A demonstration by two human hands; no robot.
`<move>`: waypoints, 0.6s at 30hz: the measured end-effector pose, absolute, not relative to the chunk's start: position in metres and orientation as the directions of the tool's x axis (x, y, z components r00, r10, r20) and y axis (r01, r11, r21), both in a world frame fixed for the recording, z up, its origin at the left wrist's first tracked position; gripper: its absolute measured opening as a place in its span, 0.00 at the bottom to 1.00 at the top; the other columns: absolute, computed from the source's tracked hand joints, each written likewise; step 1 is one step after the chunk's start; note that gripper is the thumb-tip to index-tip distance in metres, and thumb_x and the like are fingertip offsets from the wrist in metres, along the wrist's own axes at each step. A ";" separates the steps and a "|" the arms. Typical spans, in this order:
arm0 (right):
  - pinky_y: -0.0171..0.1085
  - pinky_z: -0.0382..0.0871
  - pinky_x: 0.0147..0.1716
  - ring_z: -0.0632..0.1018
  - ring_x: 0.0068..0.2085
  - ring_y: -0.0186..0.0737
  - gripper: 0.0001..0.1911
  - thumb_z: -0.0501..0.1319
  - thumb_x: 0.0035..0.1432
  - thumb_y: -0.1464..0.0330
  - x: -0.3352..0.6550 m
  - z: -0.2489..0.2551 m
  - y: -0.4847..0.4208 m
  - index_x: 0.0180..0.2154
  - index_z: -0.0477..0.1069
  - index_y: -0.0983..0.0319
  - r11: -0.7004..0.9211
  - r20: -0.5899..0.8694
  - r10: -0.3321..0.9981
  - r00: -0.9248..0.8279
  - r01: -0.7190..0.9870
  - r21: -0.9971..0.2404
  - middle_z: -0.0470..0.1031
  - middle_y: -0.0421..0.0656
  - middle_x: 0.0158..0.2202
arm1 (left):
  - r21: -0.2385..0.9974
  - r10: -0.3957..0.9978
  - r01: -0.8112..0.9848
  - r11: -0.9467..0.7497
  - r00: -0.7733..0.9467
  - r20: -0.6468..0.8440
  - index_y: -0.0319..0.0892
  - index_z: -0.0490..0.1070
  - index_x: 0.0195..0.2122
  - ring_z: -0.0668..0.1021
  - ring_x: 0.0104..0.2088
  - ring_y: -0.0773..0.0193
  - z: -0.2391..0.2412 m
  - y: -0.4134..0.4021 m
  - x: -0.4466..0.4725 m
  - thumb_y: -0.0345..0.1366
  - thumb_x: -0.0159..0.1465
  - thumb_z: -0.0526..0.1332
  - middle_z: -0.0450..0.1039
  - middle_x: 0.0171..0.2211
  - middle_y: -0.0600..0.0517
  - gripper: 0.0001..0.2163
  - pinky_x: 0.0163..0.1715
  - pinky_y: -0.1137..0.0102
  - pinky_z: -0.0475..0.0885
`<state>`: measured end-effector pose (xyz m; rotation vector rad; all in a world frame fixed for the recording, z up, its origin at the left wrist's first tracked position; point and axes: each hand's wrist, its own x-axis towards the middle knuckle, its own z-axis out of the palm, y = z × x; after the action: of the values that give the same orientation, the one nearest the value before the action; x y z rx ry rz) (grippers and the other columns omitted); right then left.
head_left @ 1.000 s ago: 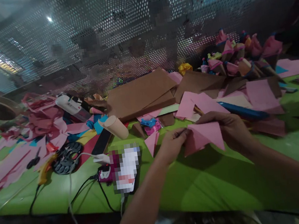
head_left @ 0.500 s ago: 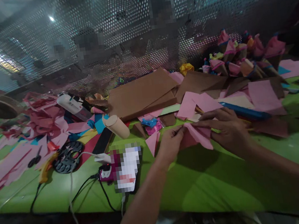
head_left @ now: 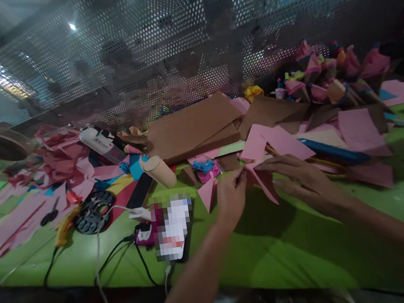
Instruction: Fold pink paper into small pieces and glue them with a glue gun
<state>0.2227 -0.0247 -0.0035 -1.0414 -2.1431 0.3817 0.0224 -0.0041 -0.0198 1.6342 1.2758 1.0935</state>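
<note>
A folded pink sheet of paper (head_left: 266, 185) is held up above the green table (head_left: 277, 256). My left hand (head_left: 230, 195) pinches its left end between thumb and fingers. My right hand (head_left: 307, 182) is on the paper's other side, fingers stretched out and apart; the fingertips come up to the fold, and whether they touch it I cannot tell. Left of my left hand stands a small pink paper triangle (head_left: 207, 194). Behind it sit small blue and pink twisted bits (head_left: 207, 168). Beyond my right hand are more pink sheets (head_left: 287, 142) and a blue cutter-like tool (head_left: 333, 149).
A brown cardboard stack (head_left: 191, 128) lies at the back. Pink paper cones (head_left: 327, 78) crowd the back right. At left are a phone (head_left: 175, 228), a cardboard tube (head_left: 159, 171), a yellow-handled glue gun (head_left: 64, 226), scissors (head_left: 49, 216) and cables. A perforated screen (head_left: 171, 40) stands behind.
My right hand has let go of the paper and its fingers have straightened. The paper now hangs narrower from my left hand, which keeps its pinch.
</note>
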 end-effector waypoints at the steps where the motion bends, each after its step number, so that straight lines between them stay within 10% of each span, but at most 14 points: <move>1: 0.52 0.78 0.49 0.79 0.55 0.56 0.22 0.56 0.69 0.59 0.221 -0.004 -0.026 0.61 0.72 0.52 0.615 0.464 0.787 -0.406 0.578 -0.536 0.78 0.49 0.56 | 0.927 0.974 0.308 -0.215 0.140 0.180 0.42 0.83 0.46 0.82 0.42 0.55 -0.019 -0.005 0.023 0.32 0.68 0.58 0.85 0.43 0.48 0.13 0.49 0.63 0.74; 18: 0.44 0.75 0.35 0.84 0.37 0.47 0.16 0.57 0.66 0.68 0.213 -0.012 -0.023 0.50 0.80 0.52 0.581 0.520 0.799 -0.302 0.611 -0.539 0.85 0.45 0.40 | 0.996 0.977 0.022 -0.081 0.202 0.074 0.46 0.83 0.47 0.82 0.50 0.55 -0.012 -0.008 0.027 0.39 0.65 0.65 0.84 0.48 0.49 0.12 0.56 0.60 0.72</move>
<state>0.2127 -0.0232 -0.0116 -1.1217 -2.0253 0.3054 0.0267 -0.0085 -0.0117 1.3773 1.0420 1.0991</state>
